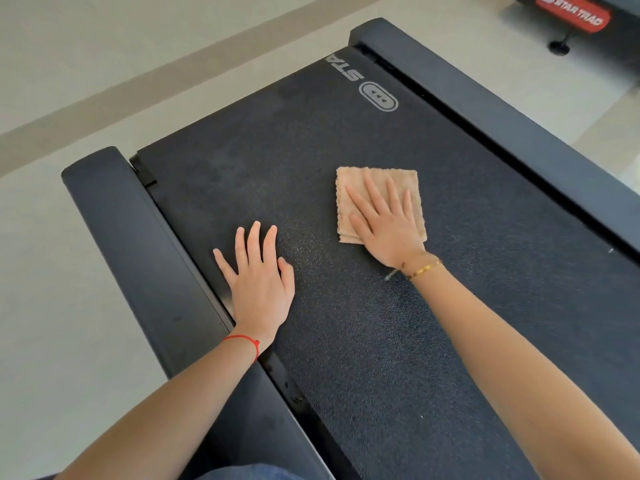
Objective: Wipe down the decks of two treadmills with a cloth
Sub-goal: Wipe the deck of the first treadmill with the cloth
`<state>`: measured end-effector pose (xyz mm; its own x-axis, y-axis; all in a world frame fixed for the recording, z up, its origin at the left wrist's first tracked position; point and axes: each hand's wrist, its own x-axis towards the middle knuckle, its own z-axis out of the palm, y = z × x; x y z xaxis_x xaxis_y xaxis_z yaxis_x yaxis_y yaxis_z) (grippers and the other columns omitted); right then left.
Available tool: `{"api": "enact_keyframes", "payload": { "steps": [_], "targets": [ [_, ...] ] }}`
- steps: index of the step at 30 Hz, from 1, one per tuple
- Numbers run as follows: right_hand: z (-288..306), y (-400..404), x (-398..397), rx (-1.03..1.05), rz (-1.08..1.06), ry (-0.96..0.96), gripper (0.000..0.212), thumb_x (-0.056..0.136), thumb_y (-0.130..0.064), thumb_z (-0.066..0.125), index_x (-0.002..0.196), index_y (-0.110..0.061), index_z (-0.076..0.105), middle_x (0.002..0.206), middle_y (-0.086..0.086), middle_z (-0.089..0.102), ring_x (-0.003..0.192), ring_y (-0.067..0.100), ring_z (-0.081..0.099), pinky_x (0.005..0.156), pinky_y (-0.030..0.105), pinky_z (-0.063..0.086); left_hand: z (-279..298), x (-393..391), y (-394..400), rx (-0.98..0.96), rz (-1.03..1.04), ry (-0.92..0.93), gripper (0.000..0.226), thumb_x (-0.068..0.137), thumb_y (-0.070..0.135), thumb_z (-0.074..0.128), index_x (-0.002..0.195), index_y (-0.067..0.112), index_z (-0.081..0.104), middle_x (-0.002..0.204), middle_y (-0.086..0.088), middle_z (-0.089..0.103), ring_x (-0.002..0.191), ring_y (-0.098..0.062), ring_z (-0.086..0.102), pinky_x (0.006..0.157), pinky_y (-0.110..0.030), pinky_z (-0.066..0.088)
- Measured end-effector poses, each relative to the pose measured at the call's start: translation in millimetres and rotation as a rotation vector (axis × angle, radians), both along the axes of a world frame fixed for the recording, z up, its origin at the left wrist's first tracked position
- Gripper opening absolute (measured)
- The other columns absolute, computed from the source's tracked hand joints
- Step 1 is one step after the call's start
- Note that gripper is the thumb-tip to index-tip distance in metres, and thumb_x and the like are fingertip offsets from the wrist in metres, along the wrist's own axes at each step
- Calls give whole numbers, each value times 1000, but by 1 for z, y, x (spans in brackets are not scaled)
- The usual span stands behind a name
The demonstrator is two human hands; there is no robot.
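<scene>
My right hand (388, 220) lies flat, fingers straight and spread, pressing a folded tan cloth (379, 183) onto the black treadmill belt (346, 341). My left hand (258, 275) rests open beside it on the belt, fingers apart, just inside the left side rail (138, 254). Beyond my right fingertips the belt shows white letters "STA" (343, 69) and an oval logo (378, 96). Farther right, a red "STAR TRAC" label (575, 12) marks a second treadmill.
</scene>
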<state>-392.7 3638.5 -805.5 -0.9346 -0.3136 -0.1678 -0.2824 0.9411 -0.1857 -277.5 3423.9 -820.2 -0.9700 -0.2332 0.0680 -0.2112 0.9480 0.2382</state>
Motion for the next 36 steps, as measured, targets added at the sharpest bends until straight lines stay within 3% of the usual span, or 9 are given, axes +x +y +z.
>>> {"api": "enact_keyframes", "payload": {
  "steps": [5,13,19,25,30,33,36],
  "targets": [
    [0,32,-5,-18,-175,-19,53,104,-53,16,155,-47,1,166,-11,-7,152,29,-11,121,49,-12,0,0,1,-4,5,-10,53,97,25,39,150,18,37,160,-7,30,150,-30,19,115,-68,12],
    [8,3,-83,-9,-444,-56,56,104,-49,11,157,-39,-1,166,-1,-12,149,39,-17,118,58,-14,1,-1,2,-3,14,-7,53,97,26,37,150,19,38,160,-6,30,151,-29,20,116,-67,11],
    [8,-10,-89,20,-369,-82,56,103,-50,9,157,-38,-3,166,-1,-14,149,39,-18,117,59,-14,2,-2,1,-4,12,-20,57,96,30,24,150,19,38,160,-6,30,151,-29,19,116,-67,11],
    [3,-44,-45,13,-7,-28,55,104,-50,13,157,-40,1,166,-5,-11,150,37,-15,119,57,-13,4,-2,1,5,8,-14,59,94,31,21,149,18,40,159,-8,33,150,-30,21,115,-68,12],
    [-4,-31,14,9,160,17,55,103,-53,15,155,-45,-1,166,-9,-6,151,31,-13,119,51,-14,6,1,0,19,-10,-13,57,96,30,25,149,17,39,159,-9,31,150,-31,20,115,-68,11],
    [-5,3,32,16,110,27,55,102,-55,14,155,-46,3,166,-11,-5,152,29,-11,119,48,-14,4,2,0,17,-9,-22,53,98,26,35,150,17,38,159,-9,31,150,-31,19,115,-69,12],
    [-3,30,24,2,-83,5,55,102,-55,14,155,-46,4,166,-10,-4,152,30,-10,120,49,-13,5,2,2,12,-9,-29,54,98,26,36,150,17,37,160,-9,30,151,-31,18,115,-68,11]
  ]
}}
